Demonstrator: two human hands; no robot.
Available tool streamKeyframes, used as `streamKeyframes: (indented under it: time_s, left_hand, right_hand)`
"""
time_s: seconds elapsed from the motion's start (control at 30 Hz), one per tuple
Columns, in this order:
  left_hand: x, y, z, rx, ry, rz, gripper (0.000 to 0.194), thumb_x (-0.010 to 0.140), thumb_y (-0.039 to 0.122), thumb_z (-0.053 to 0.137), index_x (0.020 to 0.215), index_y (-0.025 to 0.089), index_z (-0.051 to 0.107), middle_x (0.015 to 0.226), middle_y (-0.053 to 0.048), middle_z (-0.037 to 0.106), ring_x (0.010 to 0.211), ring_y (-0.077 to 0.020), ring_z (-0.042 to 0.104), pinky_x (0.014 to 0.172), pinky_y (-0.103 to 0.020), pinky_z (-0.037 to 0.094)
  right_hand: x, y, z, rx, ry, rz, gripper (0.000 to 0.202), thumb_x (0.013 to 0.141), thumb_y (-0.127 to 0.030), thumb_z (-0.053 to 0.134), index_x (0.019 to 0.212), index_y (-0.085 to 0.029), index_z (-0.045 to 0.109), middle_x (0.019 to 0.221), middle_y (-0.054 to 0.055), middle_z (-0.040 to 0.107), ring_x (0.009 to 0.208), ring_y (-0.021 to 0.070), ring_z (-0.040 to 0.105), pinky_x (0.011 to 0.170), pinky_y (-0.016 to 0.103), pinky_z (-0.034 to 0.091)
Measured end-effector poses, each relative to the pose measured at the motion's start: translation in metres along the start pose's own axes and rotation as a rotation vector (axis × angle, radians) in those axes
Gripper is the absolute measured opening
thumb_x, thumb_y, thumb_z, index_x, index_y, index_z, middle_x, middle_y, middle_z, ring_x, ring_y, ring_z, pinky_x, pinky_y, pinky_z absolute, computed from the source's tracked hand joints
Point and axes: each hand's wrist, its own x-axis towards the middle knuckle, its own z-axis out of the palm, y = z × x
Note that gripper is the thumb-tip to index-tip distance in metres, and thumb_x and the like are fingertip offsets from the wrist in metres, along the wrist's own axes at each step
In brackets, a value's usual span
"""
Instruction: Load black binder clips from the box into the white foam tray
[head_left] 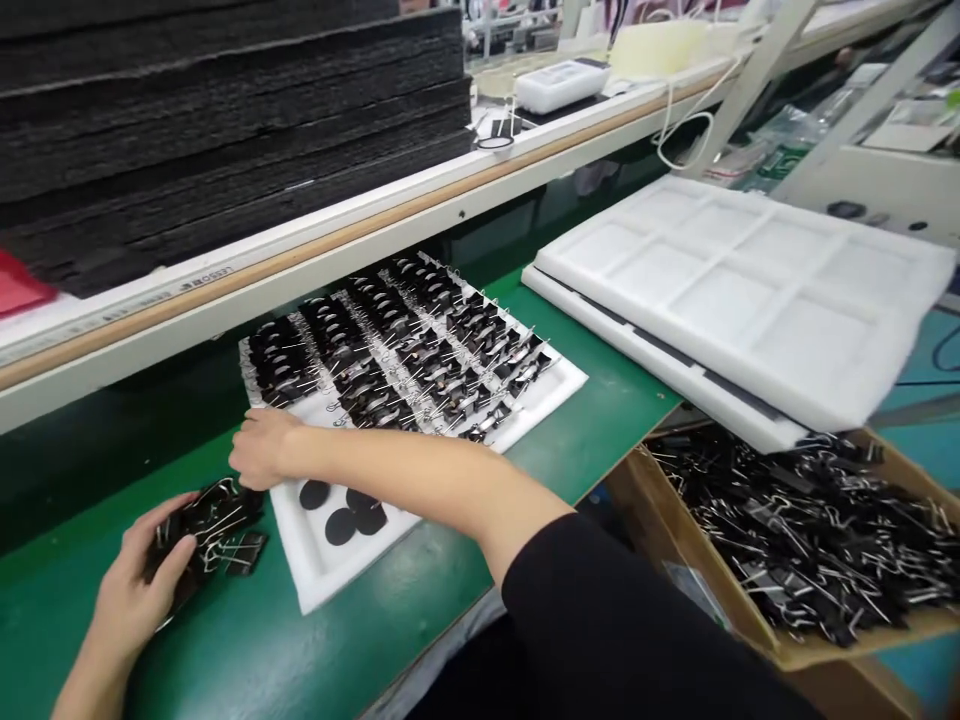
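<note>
Your left hand (139,590) clasps a clump of binder clips (214,525); your right hand (259,447), fingers curled, touches the white foam tray (319,580) just beside them.

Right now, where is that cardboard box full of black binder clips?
The cardboard box sits at the lower right of the head view, just off the green table edge, partly under the white foam trays.

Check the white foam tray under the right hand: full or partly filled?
Partly filled. Binder clips fill the far rows of the foam tray; the near end shows only black discs.
</note>
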Motion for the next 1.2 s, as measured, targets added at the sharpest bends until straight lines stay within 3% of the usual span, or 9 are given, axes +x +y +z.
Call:
streamKeyframes:
  time_s: [0.13, 0.3, 0.37, 0.63, 0.83, 0.93, 1.07, 1.13, 1.2]
  left_hand:
    - [-0.002, 0.006, 0.0, -0.036, 0.003, -0.045, 0.057, 0.091, 0.055, 0.057, 0.147, 0.05, 0.05, 0.149, -0.001, 0.059, 0.144, -0.0413, 0.05, 0.126, -0.062, 0.036]
    - [-0.004, 0.016, -0.001, -0.078, 0.012, -0.071, 0.056, 0.086, 0.057, 0.061, 0.139, 0.072, 0.046, 0.149, 0.019, 0.058, 0.143, -0.039, 0.052, 0.126, -0.063, 0.038]
    - [-0.005, 0.02, -0.002, -0.069, 0.005, -0.073, 0.055, 0.088, 0.057, 0.06, 0.138, 0.074, 0.045, 0.148, 0.02, 0.058, 0.143, -0.0384, 0.052, 0.126, -0.063, 0.038]
    - [0.001, 0.044, 0.001, 0.001, -0.03, 0.108, 0.044, 0.098, 0.047, 0.055, 0.141, 0.057, 0.052, 0.159, 0.006, 0.049, 0.151, -0.0347, 0.043, 0.129, -0.061, 0.03]
    - [0.018, 0.065, 0.013, 0.022, -0.087, 0.233, 0.035, 0.098, 0.048, 0.056, 0.129, 0.034, 0.063, 0.138, -0.007, 0.065, 0.137, -0.0333, 0.054, 0.122, -0.057, 0.036]
    - [0.031, 0.07, 0.017, 0.027, -0.171, 0.25, 0.042, 0.099, 0.052, 0.053, 0.134, 0.031, 0.062, 0.145, -0.011, 0.06, 0.14, -0.0347, 0.051, 0.122, -0.057, 0.035]
    - [0.042, 0.068, 0.015, 0.096, -0.204, 0.231, 0.058, 0.099, 0.058, 0.048, 0.148, 0.029, 0.051, 0.156, -0.017, 0.048, 0.148, -0.0383, 0.042, 0.122, -0.063, 0.031]
    - [0.047, 0.068, 0.009, 0.129, -0.261, 0.217, 0.064, 0.097, 0.061, 0.046, 0.154, 0.031, 0.045, 0.161, -0.017, 0.044, 0.151, -0.0387, 0.039, 0.121, -0.063, 0.033]
    - [0.053, 0.072, 0.001, 0.17, -0.306, 0.194, 0.067, 0.096, 0.065, 0.044, 0.155, 0.034, 0.045, 0.164, -0.013, 0.043, 0.153, -0.0385, 0.039, 0.121, -0.064, 0.034]
  right_hand:
    - [-0.006, 0.001, 0.003, 0.013, 0.028, 0.044, 0.038, 0.108, -0.029, 0.044, 0.131, -0.018, 0.072, 0.145, 0.01, 0.063, 0.138, 0.0237, 0.055, 0.128, 0.041, 0.027]
    - [-0.025, 0.006, 0.007, 0.007, 0.051, 0.04, 0.045, 0.108, -0.035, 0.039, 0.132, -0.014, 0.071, 0.144, 0.013, 0.062, 0.137, 0.027, 0.054, 0.129, 0.043, 0.025]
    - [-0.033, 0.008, 0.009, 0.003, 0.077, 0.052, 0.049, 0.109, -0.036, 0.035, 0.13, -0.011, 0.072, 0.143, 0.015, 0.062, 0.137, 0.0284, 0.053, 0.129, 0.043, 0.023]
    - [-0.058, 0.02, 0.011, 0.001, 0.112, 0.122, 0.047, 0.108, -0.036, 0.037, 0.121, -0.006, 0.072, 0.132, 0.018, 0.064, 0.125, 0.0309, 0.056, 0.121, 0.044, 0.03]
    - [-0.071, 0.018, 0.018, 0.002, 0.155, 0.165, 0.047, 0.108, -0.034, 0.038, 0.115, -0.006, 0.074, 0.128, 0.019, 0.065, 0.123, 0.0312, 0.056, 0.121, 0.044, 0.029]
    - [-0.068, 0.016, 0.016, -0.001, 0.132, 0.163, 0.048, 0.109, -0.032, 0.035, 0.119, -0.006, 0.074, 0.133, 0.019, 0.064, 0.129, 0.0311, 0.055, 0.125, 0.045, 0.025]
    - [-0.068, 0.018, -0.003, -0.026, -0.008, 0.057, 0.053, 0.114, -0.038, 0.027, 0.126, -0.01, 0.071, 0.131, 0.016, 0.066, 0.13, 0.0287, 0.059, 0.131, 0.048, 0.012]
    - [-0.084, 0.018, -0.017, -0.047, 0.044, -0.001, 0.052, 0.116, -0.039, 0.025, 0.127, -0.014, 0.069, 0.125, 0.013, 0.068, 0.127, 0.0262, 0.06, 0.132, 0.05, 0.007]
    - [-0.119, 0.015, -0.029, -0.081, 0.196, 0.007, 0.046, 0.116, -0.04, 0.029, 0.125, -0.017, 0.068, 0.122, 0.01, 0.067, 0.127, 0.025, 0.059, 0.132, 0.053, 0.006]
